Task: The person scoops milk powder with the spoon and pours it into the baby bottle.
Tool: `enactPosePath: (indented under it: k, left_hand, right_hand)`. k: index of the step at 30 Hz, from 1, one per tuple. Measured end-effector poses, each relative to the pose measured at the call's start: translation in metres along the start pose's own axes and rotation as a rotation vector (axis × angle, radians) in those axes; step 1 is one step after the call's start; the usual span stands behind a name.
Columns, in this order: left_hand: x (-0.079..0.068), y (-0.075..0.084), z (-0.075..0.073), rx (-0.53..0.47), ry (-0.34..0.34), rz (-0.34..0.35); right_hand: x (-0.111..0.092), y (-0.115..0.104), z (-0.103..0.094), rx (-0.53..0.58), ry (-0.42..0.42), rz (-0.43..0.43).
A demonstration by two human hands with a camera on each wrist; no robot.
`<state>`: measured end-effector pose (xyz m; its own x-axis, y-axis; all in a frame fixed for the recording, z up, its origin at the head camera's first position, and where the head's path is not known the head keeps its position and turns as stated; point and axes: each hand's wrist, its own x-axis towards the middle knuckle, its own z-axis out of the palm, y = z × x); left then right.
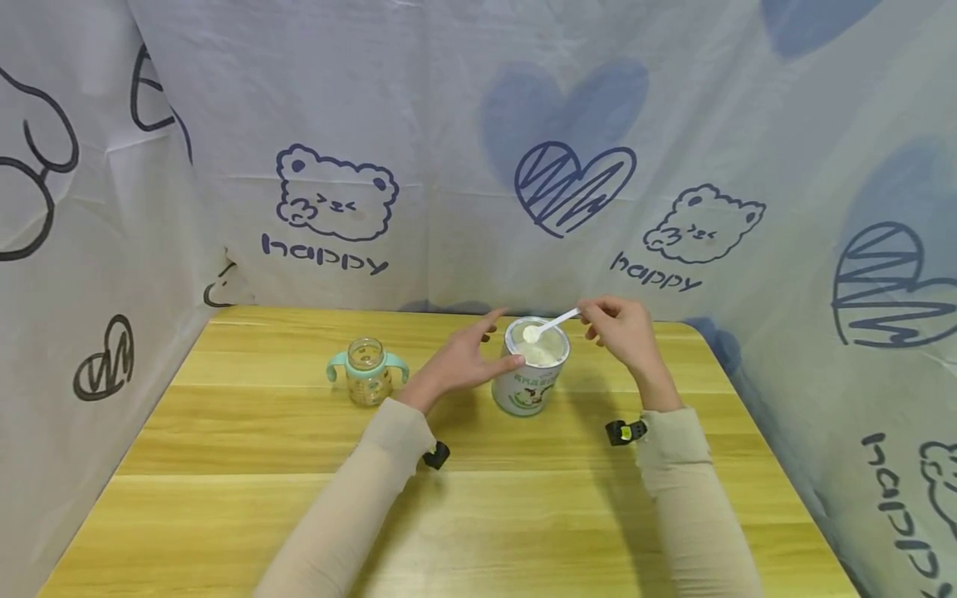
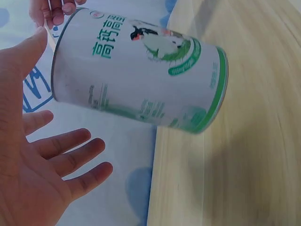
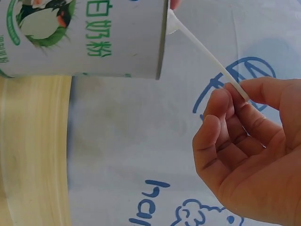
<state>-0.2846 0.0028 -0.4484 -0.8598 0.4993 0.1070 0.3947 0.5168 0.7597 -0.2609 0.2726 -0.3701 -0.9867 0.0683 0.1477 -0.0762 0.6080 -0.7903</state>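
A white and green milk powder can [image 1: 526, 390] stands upright on the table, its top uncovered and pale powder visible inside. Between thumb and fingertips, my right hand [image 1: 624, 336] pinches the handle end of a white scoop [image 1: 557, 321]. The scoop's bowl, with powder in it, is over the can's mouth; in the right wrist view the scoop [image 3: 209, 55] slants up from the can's rim. My left hand [image 1: 463, 357] is at the can's left side with fingers spread and thumb near the rim. The left wrist view shows its fingers [image 2: 70, 146] straight and apart from the can.
A clear baby bottle [image 1: 369, 386] with mint green handles and no lid stands on the table, left of my left hand. Behind the wooden table [image 1: 493, 531] hangs a white cloth [image 1: 449, 166] with blue hearts and bears. Cloth also borders both sides.
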Motion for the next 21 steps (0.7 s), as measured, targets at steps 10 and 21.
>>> enactPosePath:
  k: [10, 21]
  left_hand:
    - [-0.014, -0.007, -0.026, 0.041, 0.079, 0.000]
    - [-0.035, -0.015, -0.065, 0.114, 0.167, 0.026]
  right_hand:
    - [0.000, -0.020, 0.007, 0.025, -0.007, 0.006]
    - [0.003, -0.040, 0.028, 0.133, -0.019, -0.029]
